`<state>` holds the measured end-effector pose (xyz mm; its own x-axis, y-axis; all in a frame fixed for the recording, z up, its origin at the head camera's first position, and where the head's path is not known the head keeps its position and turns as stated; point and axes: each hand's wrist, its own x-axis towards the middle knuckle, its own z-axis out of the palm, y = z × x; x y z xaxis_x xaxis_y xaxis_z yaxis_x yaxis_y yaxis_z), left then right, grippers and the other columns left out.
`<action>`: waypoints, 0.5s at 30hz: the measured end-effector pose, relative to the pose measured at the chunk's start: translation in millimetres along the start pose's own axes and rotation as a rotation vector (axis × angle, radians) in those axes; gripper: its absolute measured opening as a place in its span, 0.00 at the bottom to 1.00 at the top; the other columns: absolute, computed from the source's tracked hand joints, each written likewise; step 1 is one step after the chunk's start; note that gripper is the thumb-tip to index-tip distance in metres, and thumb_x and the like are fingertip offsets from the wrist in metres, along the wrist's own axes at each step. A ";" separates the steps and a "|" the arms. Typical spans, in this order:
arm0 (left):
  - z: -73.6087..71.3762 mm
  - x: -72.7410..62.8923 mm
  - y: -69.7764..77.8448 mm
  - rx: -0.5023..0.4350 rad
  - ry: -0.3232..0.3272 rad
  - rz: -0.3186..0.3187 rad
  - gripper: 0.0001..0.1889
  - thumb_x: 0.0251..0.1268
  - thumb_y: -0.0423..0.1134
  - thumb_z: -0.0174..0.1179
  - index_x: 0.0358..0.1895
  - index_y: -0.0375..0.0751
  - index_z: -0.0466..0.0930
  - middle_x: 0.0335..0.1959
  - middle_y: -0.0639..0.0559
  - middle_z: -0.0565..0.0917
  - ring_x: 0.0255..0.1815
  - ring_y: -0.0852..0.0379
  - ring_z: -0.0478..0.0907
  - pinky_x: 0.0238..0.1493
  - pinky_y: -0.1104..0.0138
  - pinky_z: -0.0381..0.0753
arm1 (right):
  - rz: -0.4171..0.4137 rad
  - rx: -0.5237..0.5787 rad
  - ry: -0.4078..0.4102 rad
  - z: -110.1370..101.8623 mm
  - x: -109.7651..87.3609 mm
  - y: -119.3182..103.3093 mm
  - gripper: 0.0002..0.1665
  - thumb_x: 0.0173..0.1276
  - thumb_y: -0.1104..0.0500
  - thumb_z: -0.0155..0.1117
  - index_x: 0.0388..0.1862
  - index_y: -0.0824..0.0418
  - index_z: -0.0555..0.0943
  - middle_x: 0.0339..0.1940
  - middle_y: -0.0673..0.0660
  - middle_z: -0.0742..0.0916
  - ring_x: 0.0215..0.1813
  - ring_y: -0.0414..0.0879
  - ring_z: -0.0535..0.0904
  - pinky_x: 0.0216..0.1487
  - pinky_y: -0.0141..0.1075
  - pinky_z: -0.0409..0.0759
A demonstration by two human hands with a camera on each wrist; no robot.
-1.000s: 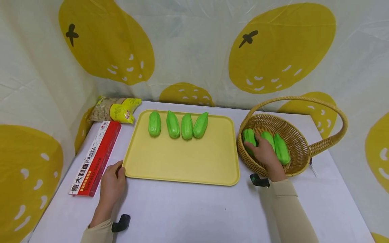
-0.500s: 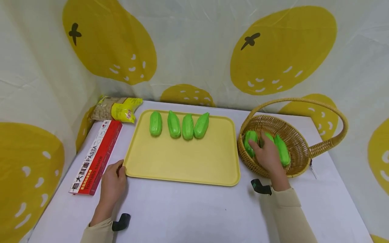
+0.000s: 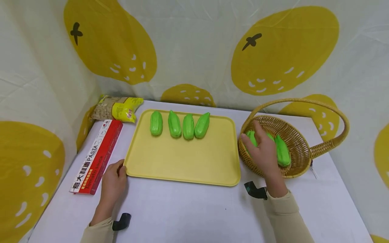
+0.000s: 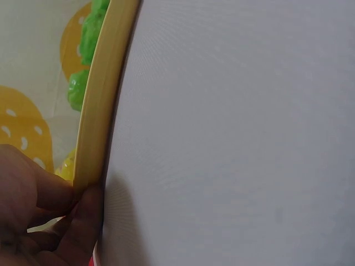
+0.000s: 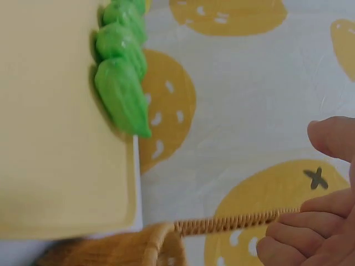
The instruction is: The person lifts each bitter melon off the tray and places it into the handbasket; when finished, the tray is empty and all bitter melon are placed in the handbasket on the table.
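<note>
My left hand (image 3: 113, 179) pinches the near left corner of the yellow tray (image 3: 182, 162); the left wrist view shows thumb and finger on the tray's rim (image 4: 102, 111). Several glossy green ridged gourds lie in a row along the tray's far side, one of them a pointed gourd (image 3: 202, 125) at the row's right end. Over the wicker basket (image 3: 296, 135) hovers my right hand (image 3: 263, 150), fingers extended and nothing held. Inside the basket are more green gourds, including a right-hand gourd (image 3: 282, 151); the hand partly covers the others. In the right wrist view, the right hand (image 5: 321, 221) is likewise bare.
A red and white pasta box (image 3: 97, 157) lies left of the tray. Behind it rests a yellow snack-like bag (image 3: 117, 108) with a clear window. The basket's tall handle (image 3: 304, 100) arches up at the right. A printed cloth hangs close behind the table.
My right hand has come off the left gourd in the basket and risen, its fingers straightening. The left hand keeps its place on the tray corner.
</note>
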<state>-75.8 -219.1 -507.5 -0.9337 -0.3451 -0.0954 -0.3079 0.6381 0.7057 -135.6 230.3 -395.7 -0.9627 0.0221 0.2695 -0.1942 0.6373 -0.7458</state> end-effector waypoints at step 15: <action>1.5 1.1 -2.6 -0.020 0.022 0.030 0.23 0.79 0.35 0.48 0.71 0.28 0.70 0.61 0.29 0.77 0.63 0.34 0.75 0.66 0.41 0.76 | 0.034 0.023 -0.179 49.1 9.8 -9.9 0.44 0.78 0.50 0.59 0.81 0.68 0.54 0.81 0.68 0.63 0.81 0.62 0.60 0.78 0.59 0.65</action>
<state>-76.3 -220.1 -510.4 -0.9383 -0.3408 -0.0588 -0.2757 0.6345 0.7221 -152.4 186.3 -415.6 -0.9866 -0.0956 0.1326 -0.1632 0.6210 -0.7666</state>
